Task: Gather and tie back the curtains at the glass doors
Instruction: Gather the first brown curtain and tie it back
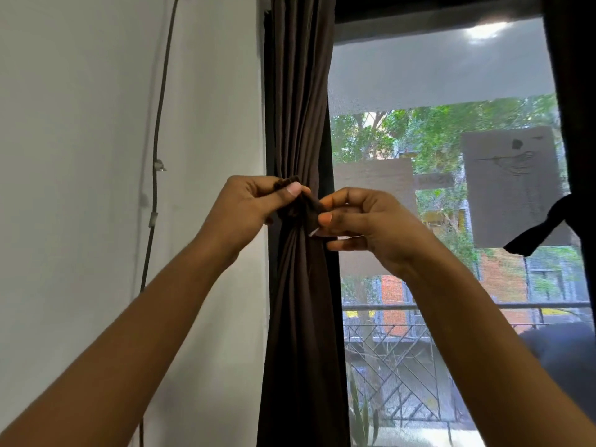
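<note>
A dark brown curtain (298, 91) hangs gathered into a narrow bundle at the left edge of the glass door (435, 75). A matching brown tieback band (303, 206) wraps the bundle at its waist. My left hand (254, 208) pinches one end of the band between thumb and fingers, at the bundle's left side. My right hand (361, 224) pinches the other end, just right of the bundle. The two ends meet between my hands. At the far right, a second dark curtain (571, 108) hangs with its own tie (541, 229) sticking out leftward.
A white wall (80, 156) fills the left, with a thin cable (157, 140) clipped down it. Through the glass I see a balcony railing (403, 343), trees and buildings. A grey roller shade (435, 59) covers the upper pane.
</note>
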A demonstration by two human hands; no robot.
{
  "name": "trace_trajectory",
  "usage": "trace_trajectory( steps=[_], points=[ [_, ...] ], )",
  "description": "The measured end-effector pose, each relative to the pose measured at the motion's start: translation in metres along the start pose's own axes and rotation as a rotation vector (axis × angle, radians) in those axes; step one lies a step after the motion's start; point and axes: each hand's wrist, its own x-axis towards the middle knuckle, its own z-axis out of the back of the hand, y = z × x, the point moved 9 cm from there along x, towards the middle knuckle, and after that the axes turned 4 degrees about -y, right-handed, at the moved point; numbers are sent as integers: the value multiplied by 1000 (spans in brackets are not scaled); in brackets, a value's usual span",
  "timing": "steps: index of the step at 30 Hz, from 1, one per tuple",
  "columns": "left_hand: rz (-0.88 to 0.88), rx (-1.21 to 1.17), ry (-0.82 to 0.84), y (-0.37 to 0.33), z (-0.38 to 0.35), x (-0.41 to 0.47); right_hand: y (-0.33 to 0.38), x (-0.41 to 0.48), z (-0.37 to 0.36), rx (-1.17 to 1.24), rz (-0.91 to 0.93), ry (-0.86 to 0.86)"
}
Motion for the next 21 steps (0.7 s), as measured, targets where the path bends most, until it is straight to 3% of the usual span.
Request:
trace_trajectory(
  steps=[3,9,14,17,21],
  points=[
    [-29,-22,5,-3,4,0,5,3,-5,-68,69,1],
    [-213,145,55,-13,5,-3,24,8,-18,-531,433,-76],
    [-520,368,83,-26,3,-16,29,7,-23,-824,738,-282],
    [-757,588,58,-29,0,-31,24,12,-25,-934,775,-313],
    [-958,802,38,-21,-7,-44,13,28,-36,-1010,707,-116]
  ],
)
